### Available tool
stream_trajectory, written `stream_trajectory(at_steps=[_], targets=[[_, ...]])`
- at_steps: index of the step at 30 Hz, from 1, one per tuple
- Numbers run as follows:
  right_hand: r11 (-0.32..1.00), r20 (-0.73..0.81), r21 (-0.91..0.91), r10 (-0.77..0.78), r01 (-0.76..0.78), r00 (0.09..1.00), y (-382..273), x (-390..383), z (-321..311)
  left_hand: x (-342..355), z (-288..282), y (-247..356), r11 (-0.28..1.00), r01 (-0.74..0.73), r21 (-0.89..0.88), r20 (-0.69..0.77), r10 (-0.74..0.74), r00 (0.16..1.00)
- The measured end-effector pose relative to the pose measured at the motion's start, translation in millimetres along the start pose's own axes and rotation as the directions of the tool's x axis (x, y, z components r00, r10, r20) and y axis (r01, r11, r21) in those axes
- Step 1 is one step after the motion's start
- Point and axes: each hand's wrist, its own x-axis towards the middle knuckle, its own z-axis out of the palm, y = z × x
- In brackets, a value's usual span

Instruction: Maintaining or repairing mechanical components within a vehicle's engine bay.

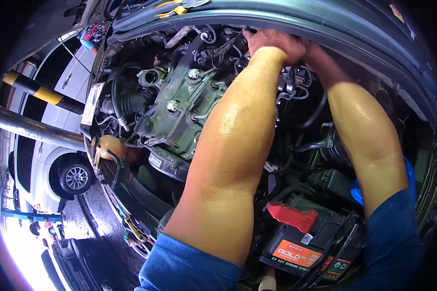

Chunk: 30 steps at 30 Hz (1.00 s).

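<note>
Both my arms reach over an open engine bay to the back of the engine (182, 104). My left hand (277, 44) is bent down behind the engine's rear edge, near wiring and hoses. Its back shows, with one digit at its left side; the other fingers are hidden. Close beside it on the right, my right hand (316, 57) is in shadow under the cowl edge. Its fingers are out of sight, and so is whatever either hand touches.
A battery (296, 237) with a red terminal cover (292, 217) sits below my arms. Yellow-handled pliers (172, 10) lie on the cowl (257, 18). An orange-tan reservoir (110, 147) is at left. Outside are a lift post (39, 128), a white vehicle (48, 165) and another person (91, 36).
</note>
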Motion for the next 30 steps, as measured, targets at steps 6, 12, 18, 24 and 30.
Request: stream_trajectory(at_steps=[6, 12, 18, 24, 30], targets=[[1.000, 0.010, 0.011, 0.002, -0.002, 1.000, -1.2, -0.5, -2.2, -1.9, -0.5, 2.6, 1.000, 0.013, -0.005, -0.022, -0.013, 1.000], [0.999, 0.005, 0.036, 0.000, -0.001, 1.000, -1.0, -1.0, -2.3, 1.3, -1.5, 2.8, 0.998, 0.006, -0.057, -0.050, -0.009, 0.999], [0.999, 0.003, 0.044, -0.005, 0.005, 1.000, -1.5, 1.4, -2.3, -2.0, 0.1, 1.8, 0.999, -0.006, -0.042, -0.068, 0.003, 0.998], [0.997, -0.024, 0.073, -0.026, 0.028, 0.999, 1.0, 2.6, 1.8, 0.6, 2.9, -1.3, 0.999, 0.047, -0.012, -0.005, -0.047, 0.999], [0.986, -0.089, 0.141, -0.080, 0.093, 0.993, 5.2, 9.4, 8.9, 3.0, 2.3, -0.9, 0.999, -0.002, 0.038, 0.006, 0.002, 1.000]])
